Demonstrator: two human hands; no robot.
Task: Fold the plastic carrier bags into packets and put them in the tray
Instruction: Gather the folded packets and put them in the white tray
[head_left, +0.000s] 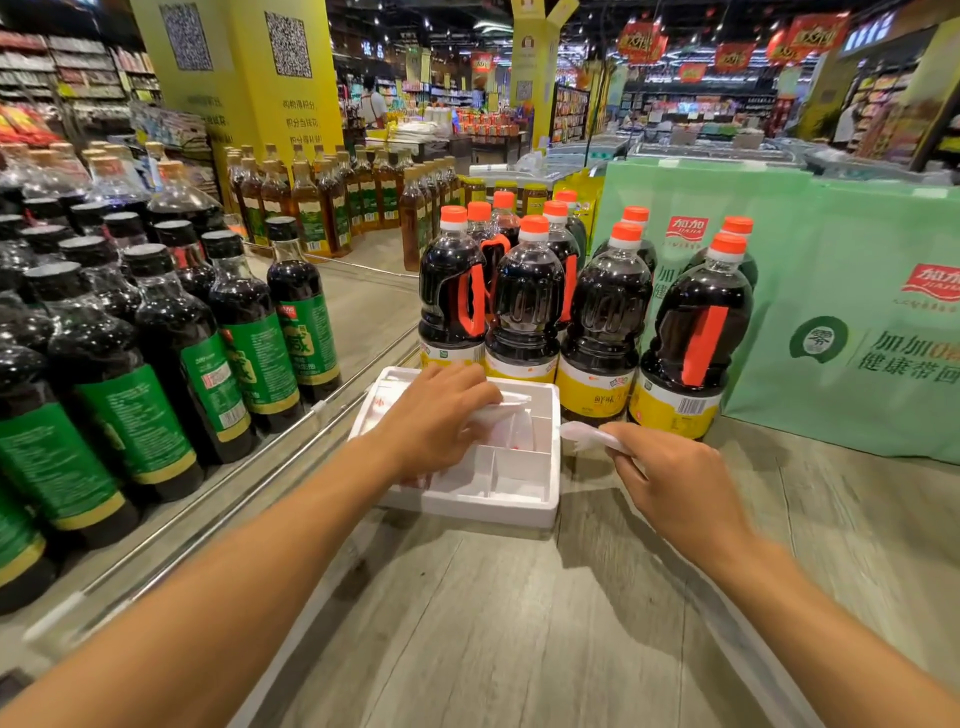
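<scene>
Your left hand gripped a folded bag over the white tray on the desk; your right hand pinched a second packet just beside the tray.

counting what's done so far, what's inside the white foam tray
The divided tray holds folded white packets in its far compartments. The left hand covers the left side, hiding what lies there.

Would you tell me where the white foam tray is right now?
In the head view, the white foam divided tray sits centrally on the grey wooden counter, just before the orange-capped dark sauce bottles, with the left hand over it.
</scene>
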